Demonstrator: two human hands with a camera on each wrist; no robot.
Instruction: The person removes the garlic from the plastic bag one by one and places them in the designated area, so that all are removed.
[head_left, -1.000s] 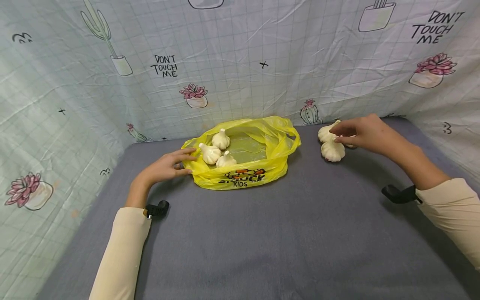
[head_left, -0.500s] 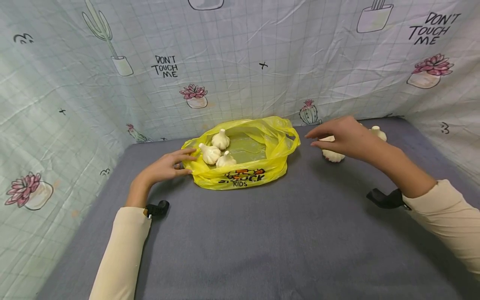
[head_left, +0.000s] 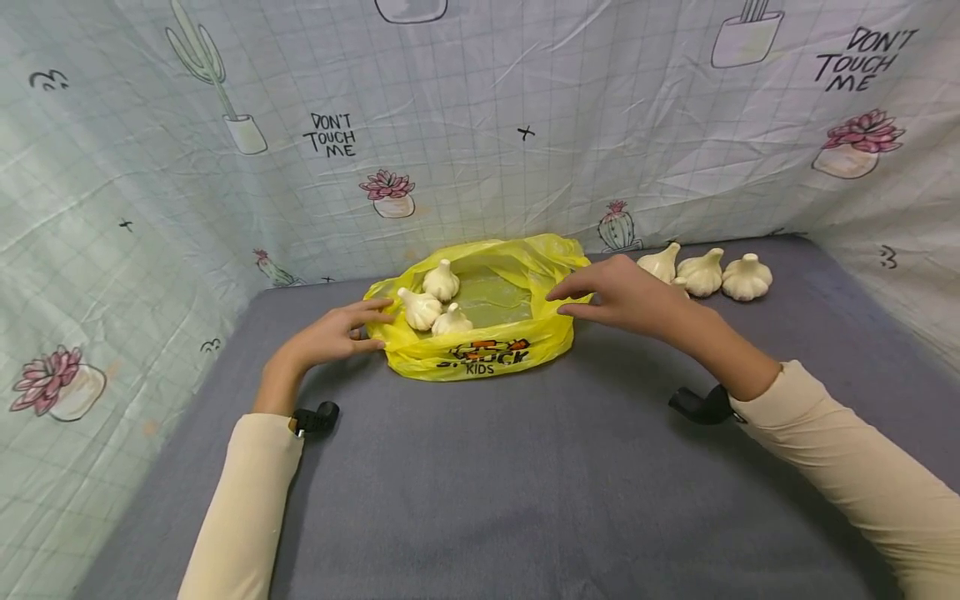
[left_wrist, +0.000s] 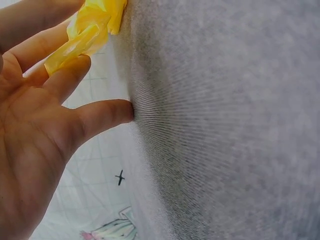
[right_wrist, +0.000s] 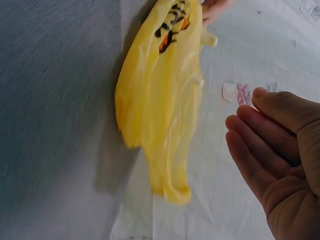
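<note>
A yellow plastic bag (head_left: 487, 358) lies with its mouth spread on the table in the head view. Three garlic bulbs (head_left: 422, 308) rest in its left part. My left hand (head_left: 326, 335) touches the bag's left rim with loosely spread fingers; in the left wrist view its thumb (left_wrist: 105, 116) meets the tabletop and yellow plastic (left_wrist: 92, 35) shows by the other fingers. Over the bag's right end is my right hand (head_left: 618, 296), holding nothing, its fingers (right_wrist: 262, 137) extended. It covers the bag's right handle in the head view.
Several more garlic bulbs (head_left: 746, 277) sit at the table's back right, one partly hidden behind the right hand. A grey cloth (head_left: 480, 483) covers the table. Behind and at the sides hangs a printed curtain (head_left: 465, 108).
My right hand has come left from the garlic bulbs at the back right to the bag's right end, uncovering most of those bulbs. The left hand keeps its place at the rim.
</note>
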